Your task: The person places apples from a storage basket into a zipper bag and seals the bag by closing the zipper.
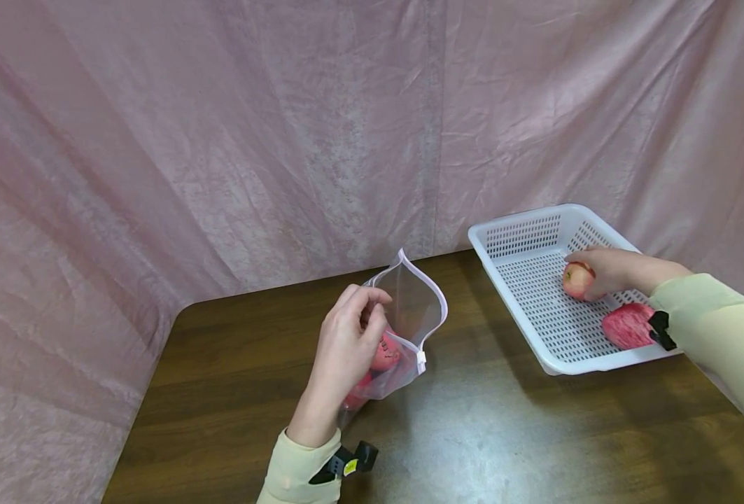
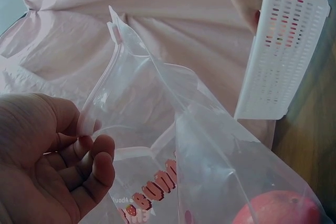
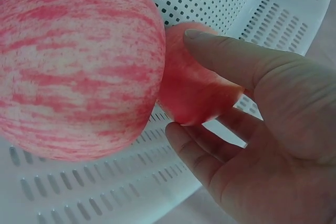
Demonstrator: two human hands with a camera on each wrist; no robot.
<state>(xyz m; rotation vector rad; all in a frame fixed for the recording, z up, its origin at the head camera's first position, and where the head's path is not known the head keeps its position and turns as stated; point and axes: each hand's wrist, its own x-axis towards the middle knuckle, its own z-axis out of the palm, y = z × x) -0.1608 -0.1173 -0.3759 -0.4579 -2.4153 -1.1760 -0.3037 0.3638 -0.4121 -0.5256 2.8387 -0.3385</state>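
My left hand (image 1: 349,336) pinches the rim of a clear zip bag (image 2: 142,93), whose mouth gapes toward the basket. Printed red lettering shows on the bag, and red fruit (image 2: 278,208) lies low inside it. Over at the right, my right hand (image 1: 614,269) reaches into a white plastic basket (image 1: 516,301). Its thumb and fingers are curled round a small red-and-yellow apple (image 3: 194,77). A larger striped pink apple (image 3: 79,66) sits beside that one in the basket, close under the right wrist.
A dark brown wooden table (image 1: 220,392) carries the bag and basket. Behind it hangs a pink cloth curtain (image 1: 321,140). The basket's raised rim stands between the bag and the apples.
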